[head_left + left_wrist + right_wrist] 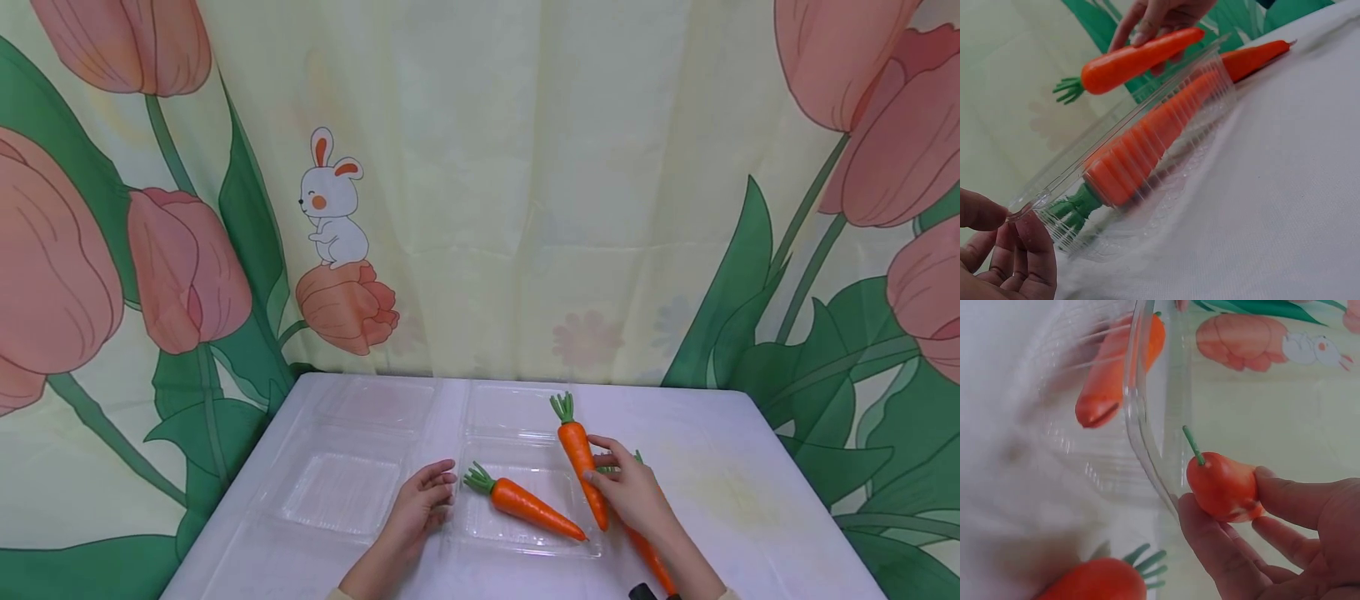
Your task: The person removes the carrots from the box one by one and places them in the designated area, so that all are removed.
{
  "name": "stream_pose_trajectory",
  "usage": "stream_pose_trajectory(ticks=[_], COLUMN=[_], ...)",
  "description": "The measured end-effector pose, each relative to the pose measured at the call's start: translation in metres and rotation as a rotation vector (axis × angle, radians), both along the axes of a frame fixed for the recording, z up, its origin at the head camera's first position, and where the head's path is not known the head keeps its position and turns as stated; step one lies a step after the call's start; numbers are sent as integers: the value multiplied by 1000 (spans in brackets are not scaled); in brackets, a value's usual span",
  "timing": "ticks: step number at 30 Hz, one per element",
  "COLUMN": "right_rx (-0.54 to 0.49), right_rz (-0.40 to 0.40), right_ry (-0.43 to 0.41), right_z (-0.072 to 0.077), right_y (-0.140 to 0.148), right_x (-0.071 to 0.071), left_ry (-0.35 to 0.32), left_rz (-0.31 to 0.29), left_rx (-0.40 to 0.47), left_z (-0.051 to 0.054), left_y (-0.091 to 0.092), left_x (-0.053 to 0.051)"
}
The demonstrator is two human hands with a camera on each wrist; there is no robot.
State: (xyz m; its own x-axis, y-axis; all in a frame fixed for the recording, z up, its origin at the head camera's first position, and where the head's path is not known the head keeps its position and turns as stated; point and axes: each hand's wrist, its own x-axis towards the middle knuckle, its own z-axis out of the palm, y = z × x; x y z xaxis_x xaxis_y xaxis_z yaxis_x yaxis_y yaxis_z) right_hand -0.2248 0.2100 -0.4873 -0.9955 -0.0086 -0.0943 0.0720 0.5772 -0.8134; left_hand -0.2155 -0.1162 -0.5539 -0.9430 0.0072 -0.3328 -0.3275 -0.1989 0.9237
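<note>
My right hand (637, 492) pinches an orange toy carrot (576, 446) between thumb and fingers, over the right side of a clear plastic container (525, 550). Inside that container a second carrot (534, 507) lies slantwise, leaves to the left. The left wrist view shows my left hand (1013, 253) gripping the container's rim (1025, 209) at a corner between thumb and fingers; the held carrot (1138, 60) hangs above the container. In the right wrist view the held carrot (1225, 487) is beside the container wall, in the fingers of my right hand (1291, 537).
Another clear container (337, 533) with its lid (378, 404) folded back stands on the left of the white table (750, 500). A further carrot (651, 562) lies partly under my right forearm, near a black object (642, 592). A tulip-printed curtain (465, 167) hangs behind.
</note>
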Motion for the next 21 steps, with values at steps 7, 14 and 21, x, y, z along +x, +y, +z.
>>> stream_pose_trajectory(ticks=[7, 14, 21], right_rx=[18, 44, 54], right_rz=[-17, -33, -54], right_ry=[-39, -82, -116], right_z=[1, 2, 1], right_y=[21, 37, 50], right_x=[5, 9, 11], left_ry=[-8, -6, -8], left_rz=[4, -1, 0], left_rx=[0, 6, 8], left_z=[1, -1, -2], left_y=[1, 0, -1], left_x=[-1, -1, -2])
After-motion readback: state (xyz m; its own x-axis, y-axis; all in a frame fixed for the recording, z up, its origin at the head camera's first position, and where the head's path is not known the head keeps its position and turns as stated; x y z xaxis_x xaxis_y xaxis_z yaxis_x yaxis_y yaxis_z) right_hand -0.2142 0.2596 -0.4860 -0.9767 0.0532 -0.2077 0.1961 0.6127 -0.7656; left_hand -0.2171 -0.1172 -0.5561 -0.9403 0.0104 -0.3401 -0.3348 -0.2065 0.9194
